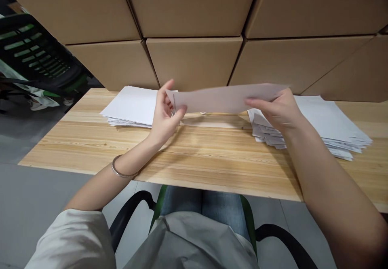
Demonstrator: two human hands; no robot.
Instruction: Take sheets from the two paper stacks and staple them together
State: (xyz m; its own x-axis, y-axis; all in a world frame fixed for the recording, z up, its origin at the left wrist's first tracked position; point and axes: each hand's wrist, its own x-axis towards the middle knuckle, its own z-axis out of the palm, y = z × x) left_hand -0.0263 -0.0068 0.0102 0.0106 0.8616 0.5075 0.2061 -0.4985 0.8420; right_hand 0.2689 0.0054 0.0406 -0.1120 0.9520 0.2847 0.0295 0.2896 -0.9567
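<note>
A white paper sheet [212,100] is stretched between my two hands, above the middle of the wooden table. My left hand [166,113] pinches its left end, thumb in front and the other fingers raised behind. At the right end my right hand [274,109] grips the sheet, its thumb lying across the front. A stack of white paper [130,105] lies behind and left of my left hand. Another, more uneven paper stack [330,121] lies under and right of my right hand. Something thin near my left palm is too small to make out.
Cardboard boxes [194,60] stand stacked along the back edge of the wooden table [212,159]. A black mesh chair [33,54] is at the far left. Black armrests [130,212] flank my lap below the table's front edge.
</note>
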